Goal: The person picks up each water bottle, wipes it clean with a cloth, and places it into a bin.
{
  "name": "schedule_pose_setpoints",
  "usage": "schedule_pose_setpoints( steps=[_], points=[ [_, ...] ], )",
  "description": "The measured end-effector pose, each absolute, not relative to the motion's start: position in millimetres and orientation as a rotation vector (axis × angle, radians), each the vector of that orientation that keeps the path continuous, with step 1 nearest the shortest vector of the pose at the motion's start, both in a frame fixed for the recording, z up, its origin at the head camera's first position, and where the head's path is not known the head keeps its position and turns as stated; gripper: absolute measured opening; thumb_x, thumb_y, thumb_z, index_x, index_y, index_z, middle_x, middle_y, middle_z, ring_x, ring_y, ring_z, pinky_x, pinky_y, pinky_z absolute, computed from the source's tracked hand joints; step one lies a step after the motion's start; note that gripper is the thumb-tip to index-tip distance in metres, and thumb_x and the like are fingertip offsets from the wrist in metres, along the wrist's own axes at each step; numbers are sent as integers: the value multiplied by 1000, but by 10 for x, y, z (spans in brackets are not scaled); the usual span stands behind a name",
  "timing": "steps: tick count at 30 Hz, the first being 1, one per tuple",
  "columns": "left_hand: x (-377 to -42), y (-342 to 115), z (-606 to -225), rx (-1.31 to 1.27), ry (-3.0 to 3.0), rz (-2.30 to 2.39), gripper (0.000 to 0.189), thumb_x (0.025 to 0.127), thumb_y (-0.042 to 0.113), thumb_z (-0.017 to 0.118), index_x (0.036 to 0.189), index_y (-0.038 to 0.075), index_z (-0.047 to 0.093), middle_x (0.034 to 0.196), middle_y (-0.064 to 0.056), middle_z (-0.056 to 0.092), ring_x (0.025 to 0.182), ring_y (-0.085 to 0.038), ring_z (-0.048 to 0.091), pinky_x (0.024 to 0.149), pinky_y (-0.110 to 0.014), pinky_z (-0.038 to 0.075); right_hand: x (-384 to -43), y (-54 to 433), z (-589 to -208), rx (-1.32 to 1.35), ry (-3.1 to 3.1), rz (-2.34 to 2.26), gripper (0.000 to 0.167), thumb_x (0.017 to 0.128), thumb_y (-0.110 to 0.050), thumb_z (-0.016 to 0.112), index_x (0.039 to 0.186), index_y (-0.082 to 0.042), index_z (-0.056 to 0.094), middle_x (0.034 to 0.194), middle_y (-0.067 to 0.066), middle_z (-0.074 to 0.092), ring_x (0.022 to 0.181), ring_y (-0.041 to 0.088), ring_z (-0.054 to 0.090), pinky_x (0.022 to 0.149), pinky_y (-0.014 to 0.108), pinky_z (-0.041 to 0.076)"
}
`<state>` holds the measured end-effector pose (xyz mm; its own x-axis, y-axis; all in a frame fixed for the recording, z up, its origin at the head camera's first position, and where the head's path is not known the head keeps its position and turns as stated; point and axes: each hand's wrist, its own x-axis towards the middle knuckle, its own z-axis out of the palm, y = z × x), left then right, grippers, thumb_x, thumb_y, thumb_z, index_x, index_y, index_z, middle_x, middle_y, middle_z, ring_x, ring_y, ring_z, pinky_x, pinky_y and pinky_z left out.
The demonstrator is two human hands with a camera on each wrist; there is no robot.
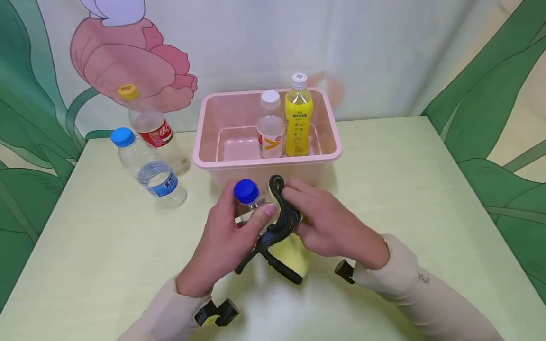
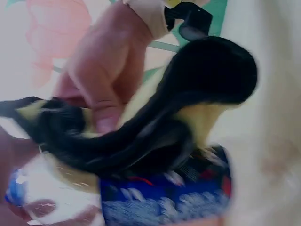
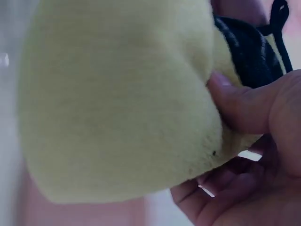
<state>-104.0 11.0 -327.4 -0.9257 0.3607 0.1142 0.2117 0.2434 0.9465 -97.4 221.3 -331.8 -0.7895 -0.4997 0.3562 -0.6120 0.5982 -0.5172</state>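
My left hand (image 1: 226, 244) grips a clear bottle with a dark blue cap (image 1: 246, 191) in front of the pink bin. In the left wrist view a blue printed label (image 2: 164, 202) wraps the bottle. My right hand (image 1: 330, 225) pinches a yellow cloth with black edging (image 1: 294, 253), held folded against the bottle's side. That cloth's fuzzy yellow face (image 3: 122, 108) fills much of the right wrist view, with the right thumb (image 3: 244, 106) on top of it. Black edging bunches between the two hands and hides part of the bottle.
A pink bin (image 1: 266, 163) behind the hands holds a white-capped clear bottle (image 1: 270, 128) and a yellow-labelled bottle (image 1: 298, 121). At the left stand a light-blue-capped bottle (image 1: 149, 168) and a yellow-capped bottle with a red label (image 1: 158, 135). A patterned curtain (image 1: 256, 42) hangs behind.
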Motion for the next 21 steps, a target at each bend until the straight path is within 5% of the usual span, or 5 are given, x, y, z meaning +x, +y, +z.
schedule_pose_setpoints(
  steps=[9, 14, 21],
  points=[
    [-1088, 105, -3351, 812, 2232, 1958, 47, 92, 0, 76, 136, 4, 64, 125, -14, 66, 120, -24, 69, 89, -32, 64, -871, 2264, -4132, 802, -3097, 863, 35, 75, 1, 71, 103, -20, 65, 94, -8, 65, 83, 11, 57, 80, 32, 55],
    [-1200, -45, -3307, 886, 2196, 1771, 53, 96, 1, 71, 147, 8, 58, 132, -9, 57, 127, -21, 58, 98, -36, 61, -914, 2349, -3774, 911, -2827, 1094, 30, 79, 3, 77, 97, -17, 63, 89, -7, 61, 82, 10, 53, 77, 28, 50],
    [-1188, -107, -3216, 931, 2380, 1430, 73, 101, 21, 69, 164, 19, 32, 159, -7, 51, 142, -32, 55, 103, -56, 58, -885, 2308, -3292, 911, -2467, 1081, 32, 76, 15, 65, 93, -12, 65, 103, -1, 66, 92, 11, 56, 77, 28, 52]
  ],
)
